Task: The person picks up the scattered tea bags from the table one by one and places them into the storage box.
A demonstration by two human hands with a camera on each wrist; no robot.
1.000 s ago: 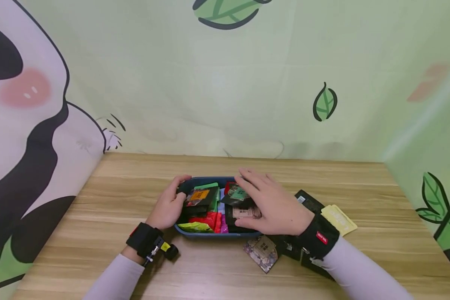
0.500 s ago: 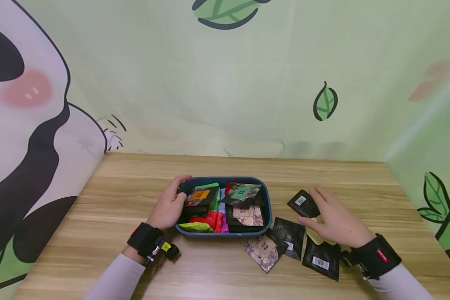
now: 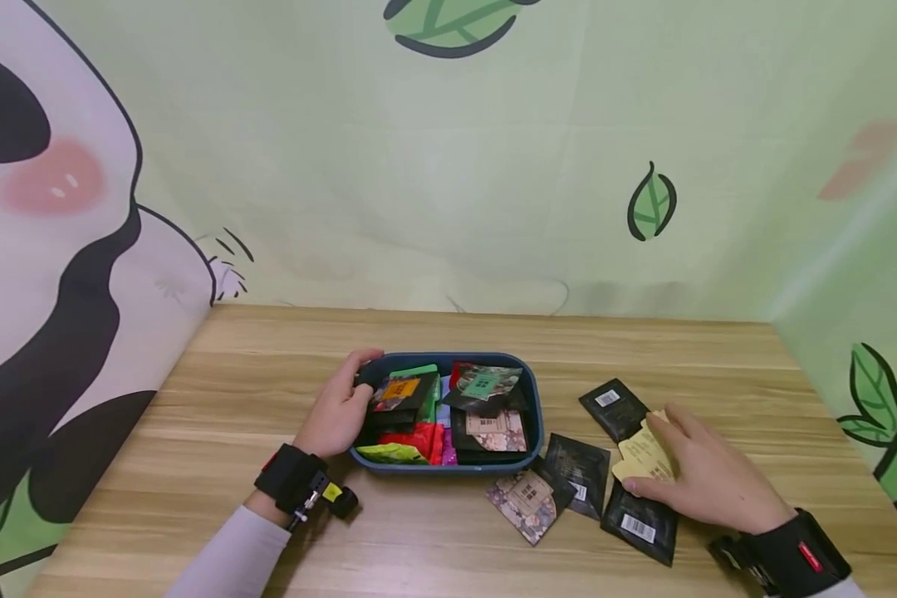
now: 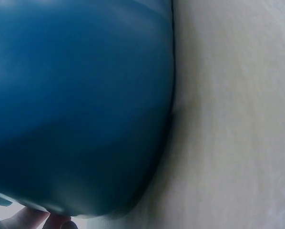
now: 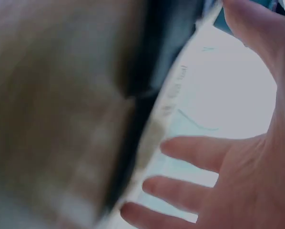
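Observation:
My left hand (image 3: 331, 415) grips the left end of a blue plastic box (image 3: 448, 470), thumb over the rim. The box's side (image 4: 76, 95) fills much of the left wrist view. In it lie black printed sachets (image 3: 399, 397) with red (image 3: 419, 436), lime (image 3: 389, 453) and green ones. To the right of the box, my right hand (image 3: 706, 477) touches yellow sachets (image 3: 643, 457), thumb by the near edge and fingers by the far one. Its fingers (image 5: 190, 152) look straight and spread; part of the yellow sachets is hidden under it.
Around the yellow sachets lie black ones: one behind (image 3: 611, 407), one in front (image 3: 646, 527) and one nearer the box (image 3: 579, 469). A floral sachet (image 3: 526, 502) lies by the box's front right corner. The wooden table (image 3: 433, 540) meets a printed backdrop (image 3: 493, 183).
My right hand has left the top of the box and moved right to the yellow sachets, uncovering the box's right end. My left hand and the box have stayed in place.

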